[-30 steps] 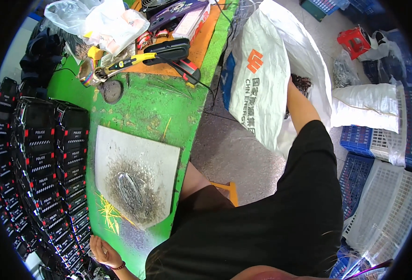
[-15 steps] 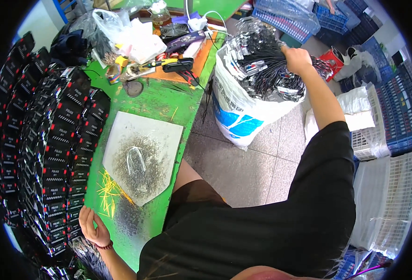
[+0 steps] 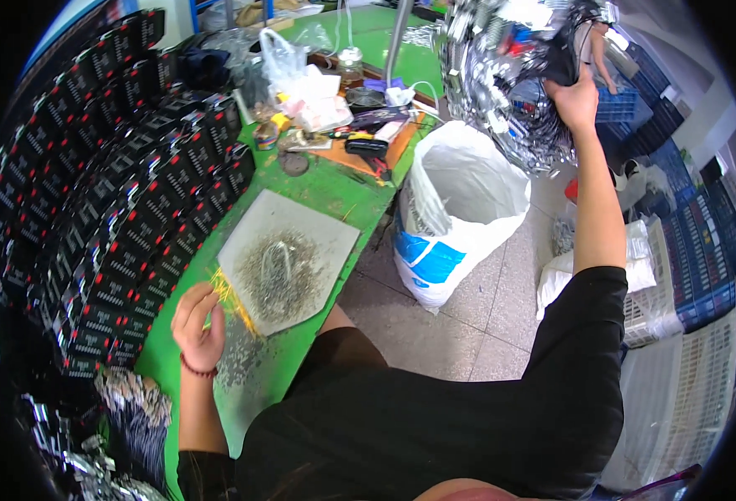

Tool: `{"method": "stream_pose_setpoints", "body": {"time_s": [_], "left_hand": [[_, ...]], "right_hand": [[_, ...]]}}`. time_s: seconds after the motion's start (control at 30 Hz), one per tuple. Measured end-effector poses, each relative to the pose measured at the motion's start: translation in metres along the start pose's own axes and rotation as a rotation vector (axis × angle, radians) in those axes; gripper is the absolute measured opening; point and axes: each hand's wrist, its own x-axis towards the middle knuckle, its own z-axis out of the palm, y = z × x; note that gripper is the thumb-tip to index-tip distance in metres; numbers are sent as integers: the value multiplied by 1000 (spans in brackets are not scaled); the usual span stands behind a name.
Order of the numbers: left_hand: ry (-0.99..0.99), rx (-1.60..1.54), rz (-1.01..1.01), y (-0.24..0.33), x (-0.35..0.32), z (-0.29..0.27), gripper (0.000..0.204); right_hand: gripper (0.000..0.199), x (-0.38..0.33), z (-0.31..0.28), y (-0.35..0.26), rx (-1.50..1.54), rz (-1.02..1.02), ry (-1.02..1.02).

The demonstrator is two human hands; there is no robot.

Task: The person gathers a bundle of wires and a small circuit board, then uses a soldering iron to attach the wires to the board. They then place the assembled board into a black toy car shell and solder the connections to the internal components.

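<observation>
High over the right side, my right hand [image 3: 574, 102] is closed on a large bundle of black cables [image 3: 489, 88] with many shiny silver ends, partly smeared by motion. Below the bundle stands a white woven sack [image 3: 468, 224] with a blue patch, its mouth wide and its inside bare as far as it shows. My left hand [image 3: 199, 327] hangs over the green table, fingers loosely bent, thumb apart, nothing in it. Close to it lie thin yellow sticks [image 3: 236, 302] and a grey board [image 3: 318, 217] covered in dark specks, with a clear looped piece [image 3: 278, 263] on top.
Stacked black cases [image 3: 147, 221] fill the table's left side. Tools, including red-handled pliers [image 3: 380, 169], and plastic bags [image 3: 289, 63] lie at its far end. Blue crates [image 3: 702, 230] and white crates [image 3: 685, 376] line the right. Another person [image 3: 599, 54] is at the back right.
My right hand has lifted the cable bundle up out of the sack. My left hand has moved up and right, toward the yellow sticks. The view has shifted too.
</observation>
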Motion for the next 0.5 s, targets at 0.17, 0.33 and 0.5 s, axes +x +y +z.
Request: {"method": "stream_pose_setpoints", "body": {"time_s": [0.17,0.33,0.5], "left_hand": [[42,-174,-95,29,28,-10,22],[248,-286,-75,71,53,-71,70],[690,82,251,99,58,-127,128]], "right_hand": [[37,26,52,-51,-18,-426,189],[36,-36,90,-176,485,-718,49],[35,-72,225,-264,1135,-1160,-214]]}}
